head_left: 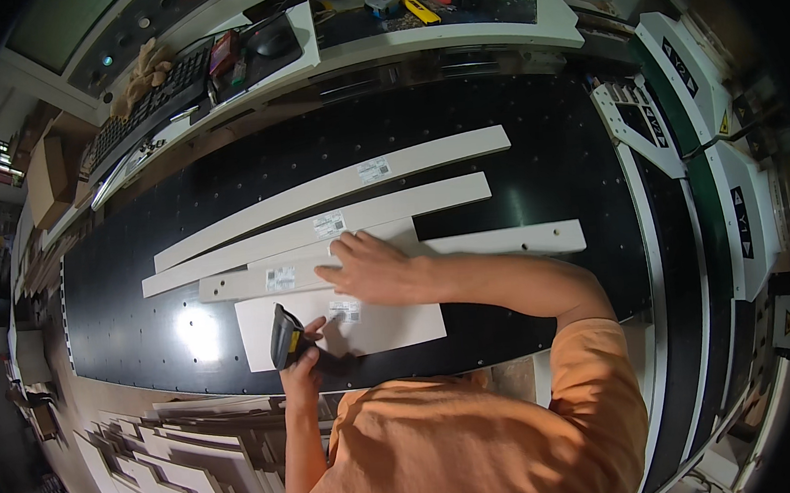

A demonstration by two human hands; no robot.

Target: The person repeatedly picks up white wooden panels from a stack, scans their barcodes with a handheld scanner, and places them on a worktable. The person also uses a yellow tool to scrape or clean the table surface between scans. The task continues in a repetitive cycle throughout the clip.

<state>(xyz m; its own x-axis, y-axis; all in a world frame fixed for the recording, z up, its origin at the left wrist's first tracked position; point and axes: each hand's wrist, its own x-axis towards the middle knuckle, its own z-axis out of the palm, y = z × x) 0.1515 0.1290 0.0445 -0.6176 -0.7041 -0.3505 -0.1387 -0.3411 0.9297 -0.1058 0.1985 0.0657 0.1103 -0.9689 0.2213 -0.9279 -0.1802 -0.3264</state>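
My left hand [301, 375] is closed around a dark handheld barcode scanner [283, 337], held over the left part of a wide white panel [402, 326]. A printed label lies on that panel, to the scanner's right. My right hand [373, 269] lies with fingers extended across a long white strip [507, 240] with drilled holes near its ends. The strip's own label [279, 278] shows left of those fingers. Beyond it are a middle strip [437, 193] and a far strip [461, 146], each labelled. Part of another white panel [398, 233] shows under the right wrist.
Everything lies on a black machine bed [557, 167] dotted with small holes. Beyond it, a ledge carries a keyboard [165, 93], a mouse [272, 39], gloves and a yellow cutter [419, 8]. White machine guides [695, 79] stand right; stacked boards [179, 463] lean at lower left.
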